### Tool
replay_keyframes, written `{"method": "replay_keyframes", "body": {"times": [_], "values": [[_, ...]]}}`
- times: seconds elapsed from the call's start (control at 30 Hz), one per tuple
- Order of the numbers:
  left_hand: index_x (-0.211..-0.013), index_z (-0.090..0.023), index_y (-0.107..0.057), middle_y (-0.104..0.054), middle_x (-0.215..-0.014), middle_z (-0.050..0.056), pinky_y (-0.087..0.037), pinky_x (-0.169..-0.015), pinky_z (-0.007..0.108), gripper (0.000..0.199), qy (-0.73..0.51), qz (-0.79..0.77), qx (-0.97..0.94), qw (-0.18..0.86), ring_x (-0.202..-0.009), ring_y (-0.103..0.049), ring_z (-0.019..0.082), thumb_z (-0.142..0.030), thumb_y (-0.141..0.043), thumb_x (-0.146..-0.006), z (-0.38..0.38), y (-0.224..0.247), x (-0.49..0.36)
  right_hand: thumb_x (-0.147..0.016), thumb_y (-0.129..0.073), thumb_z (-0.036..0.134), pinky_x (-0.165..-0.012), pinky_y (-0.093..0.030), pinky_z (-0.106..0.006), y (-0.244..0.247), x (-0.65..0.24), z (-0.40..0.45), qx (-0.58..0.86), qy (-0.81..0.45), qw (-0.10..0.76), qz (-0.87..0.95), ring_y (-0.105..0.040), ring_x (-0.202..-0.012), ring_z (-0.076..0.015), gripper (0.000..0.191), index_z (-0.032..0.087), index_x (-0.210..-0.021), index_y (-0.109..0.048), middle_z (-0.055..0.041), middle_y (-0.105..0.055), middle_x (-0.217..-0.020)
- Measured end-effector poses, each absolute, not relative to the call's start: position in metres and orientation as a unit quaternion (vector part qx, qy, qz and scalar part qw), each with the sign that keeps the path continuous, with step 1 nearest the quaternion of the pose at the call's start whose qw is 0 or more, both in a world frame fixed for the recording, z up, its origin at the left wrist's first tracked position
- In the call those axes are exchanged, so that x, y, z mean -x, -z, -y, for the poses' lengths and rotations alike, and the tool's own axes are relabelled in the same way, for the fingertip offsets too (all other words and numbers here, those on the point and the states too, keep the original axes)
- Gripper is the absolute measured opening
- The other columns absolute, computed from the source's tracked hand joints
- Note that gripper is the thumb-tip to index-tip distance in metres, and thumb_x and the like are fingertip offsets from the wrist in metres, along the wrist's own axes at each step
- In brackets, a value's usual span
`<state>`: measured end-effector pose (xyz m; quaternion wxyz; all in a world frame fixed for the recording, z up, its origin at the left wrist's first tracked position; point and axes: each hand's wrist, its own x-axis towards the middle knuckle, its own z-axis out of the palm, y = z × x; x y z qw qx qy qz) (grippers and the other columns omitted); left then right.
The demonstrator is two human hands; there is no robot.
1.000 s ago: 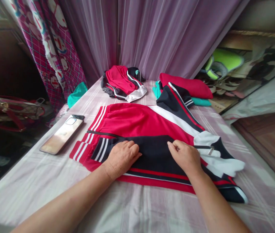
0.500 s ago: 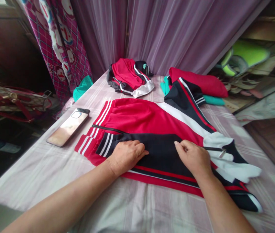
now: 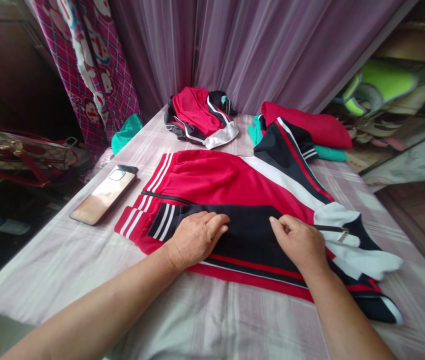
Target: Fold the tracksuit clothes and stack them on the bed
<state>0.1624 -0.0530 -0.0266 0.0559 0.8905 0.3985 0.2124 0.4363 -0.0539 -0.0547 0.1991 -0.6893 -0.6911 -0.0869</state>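
A red, white and black zip-up jacket [image 3: 212, 176] lies spread on the table, with one black sleeve [image 3: 248, 222] folded across its body and the striped cuff toward the left. My left hand [image 3: 199, 234] rests on that sleeve near the cuff, its fingers extended and the thumb close beside them. Farther along the sleeve, my right hand [image 3: 300, 240] is closed, thumb against curled fingers, pinching the cloth. The other sleeve [image 3: 291, 157] stretches away toward the back right. A white collar [image 3: 334, 215] and zipper pull show past my right hand.
A phone [image 3: 104, 195] lies left of the jacket. Behind it sits a bundled red and black garment [image 3: 197, 117]. At the back right are folded red and teal clothes [image 3: 310, 125]. Purple curtains [image 3: 253, 50] hang behind the table; a teal cloth [image 3: 127, 132] lies at its left edge.
My left hand has loosened from a closed shape, and its fingers now reach out over the sleeve. My right hand stays in place, and the jacket looks the same.
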Motion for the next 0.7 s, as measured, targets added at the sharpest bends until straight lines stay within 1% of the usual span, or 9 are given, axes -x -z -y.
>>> {"method": "replay_keyframes", "body": {"times": [0.07, 0.13, 0.23, 0.33, 0.4, 0.53, 0.63, 0.67, 0.7], "values": [[-0.132, -0.017, -0.051, -0.068, -0.088, 0.004, -0.051, -0.076, 0.029, 0.043, -0.238, -0.386, -0.890, 0.042, -0.077, -0.063, 0.016, -0.032, -0.021, -0.105, 0.0527, 0.0281, -0.1618, -0.091, -0.047, 0.047, -0.056, -0.021, -0.029, 0.0550, -0.4372, 0.0537, 0.691, 0.089, 0.198, 0.690, -0.047, -0.051, -0.0149, 0.042, 0.022, -0.057, -0.051, -0.0018, -0.060, -0.056], [-0.145, -0.017, -0.040, -0.068, -0.087, 0.004, -0.052, -0.076, 0.030, 0.045, -0.246, -0.382, -0.890, 0.039, -0.077, -0.062, 0.016, -0.030, -0.024, -0.105, 0.0522, 0.0295, -0.1610, -0.090, -0.049, 0.048, -0.055, -0.020, -0.029, 0.0552, -0.4381, 0.0535, 0.691, 0.085, 0.193, 0.692, -0.047, -0.051, -0.0150, 0.041, 0.022, -0.057, -0.051, -0.0015, -0.059, -0.055], [-0.153, -0.019, -0.028, -0.067, -0.086, 0.003, -0.053, -0.078, 0.030, 0.050, -0.245, -0.379, -0.891, 0.044, -0.078, -0.062, 0.016, -0.028, -0.027, -0.104, 0.0513, 0.0305, -0.1601, -0.090, -0.049, 0.047, -0.056, -0.021, -0.029, 0.0548, -0.4381, 0.0540, 0.689, 0.081, 0.188, 0.695, -0.048, -0.051, -0.0152, 0.041, 0.023, -0.058, -0.052, -0.0016, -0.059, -0.055], [-0.155, -0.020, -0.022, -0.068, -0.090, 0.004, -0.053, -0.081, 0.031, 0.052, -0.251, -0.370, -0.893, 0.046, -0.085, -0.063, 0.017, -0.025, -0.027, -0.104, 0.0507, 0.0302, -0.1599, -0.091, -0.048, 0.047, -0.056, -0.021, -0.030, 0.0539, -0.4370, 0.0551, 0.690, 0.089, 0.191, 0.693, -0.049, -0.052, -0.0153, 0.041, 0.023, -0.059, -0.053, -0.0017, -0.060, -0.056], [-0.156, -0.020, -0.021, -0.069, -0.093, 0.005, -0.053, -0.083, 0.032, 0.053, -0.253, -0.367, -0.894, 0.043, -0.089, -0.064, 0.017, -0.023, -0.027, -0.103, 0.0504, 0.0301, -0.1600, -0.091, -0.047, 0.048, -0.056, -0.021, -0.030, 0.0540, -0.4370, 0.0554, 0.690, 0.089, 0.191, 0.692, -0.049, -0.052, -0.0153, 0.042, 0.023, -0.058, -0.053, -0.0017, -0.060, -0.056], [-0.155, -0.020, -0.023, -0.071, -0.103, 0.006, -0.053, -0.084, 0.033, 0.052, -0.251, -0.367, -0.895, 0.032, -0.095, -0.065, 0.018, -0.024, -0.029, -0.103, 0.0499, 0.0307, -0.1600, -0.090, -0.049, 0.049, -0.054, -0.023, -0.029, 0.0569, -0.4405, 0.0543, 0.689, 0.081, 0.186, 0.696, -0.051, -0.053, -0.0159, 0.042, 0.023, -0.059, -0.054, -0.0021, -0.061, -0.056], [-0.154, -0.018, -0.027, -0.069, -0.121, 0.010, -0.051, -0.095, 0.035, 0.051, -0.254, -0.367, -0.894, 0.025, -0.115, -0.061, 0.020, -0.027, -0.031, -0.103, 0.0499, 0.0317, -0.1605, -0.090, -0.051, 0.049, -0.053, -0.027, -0.028, 0.0578, -0.4425, 0.0535, 0.685, 0.080, 0.187, 0.699, -0.055, -0.055, -0.0173, 0.040, 0.023, -0.060, -0.056, -0.0030, -0.062, -0.057], [-0.153, -0.017, -0.029, -0.065, -0.129, 0.012, -0.048, -0.100, 0.037, 0.052, -0.249, -0.374, -0.893, 0.019, -0.124, -0.057, 0.022, -0.030, -0.033, -0.103, 0.0499, 0.0321, -0.1608, -0.091, -0.050, 0.048, -0.054, -0.030, -0.028, 0.0568, -0.4420, 0.0534, 0.682, 0.082, 0.198, 0.699, -0.057, -0.057, -0.0179, 0.039, 0.023, -0.063, -0.059, -0.0037, -0.064, -0.060], [-0.153, -0.017, -0.030, -0.061, -0.137, 0.013, -0.044, -0.106, 0.040, 0.053, -0.240, -0.384, -0.891, 0.012, -0.133, -0.050, 0.024, -0.033, -0.035, -0.103, 0.0499, 0.0324, -0.1614, -0.092, -0.049, 0.046, -0.055, -0.034, -0.028, 0.0550, -0.4407, 0.0535, 0.677, 0.083, 0.214, 0.699, -0.060, -0.060, -0.0185, 0.035, 0.022, -0.070, -0.063, -0.0050, -0.068, -0.067]]}}
